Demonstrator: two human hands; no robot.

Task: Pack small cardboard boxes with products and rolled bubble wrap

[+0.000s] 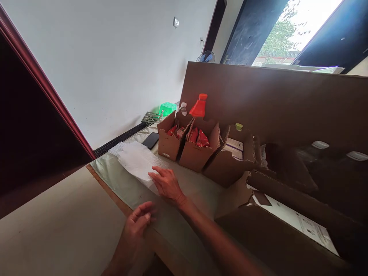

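Note:
White bubble wrap (135, 157) lies in a loose flat stack along the left part of the table. Over its near right end is my right hand (166, 184), palm down with its fingers stretched out; whether the fingertips touch the wrap I cannot tell. My left hand (139, 219) hovers by the table's front edge, closer to me. Its fingers are loosely bent and slightly blurred, the thumb apart from them, and nothing shows in it. Beyond the wrap a black phone (150, 140) rests flat on the table cloth.
Cut-down cardboard boxes stand in a row: one (167, 145) and another (198, 155) hold red packets, a third (230, 163) holds pale flat items. Behind them are a red-capped bottle (199, 106) and a tall cardboard panel (244, 92). A larger box (247, 222) stands at right.

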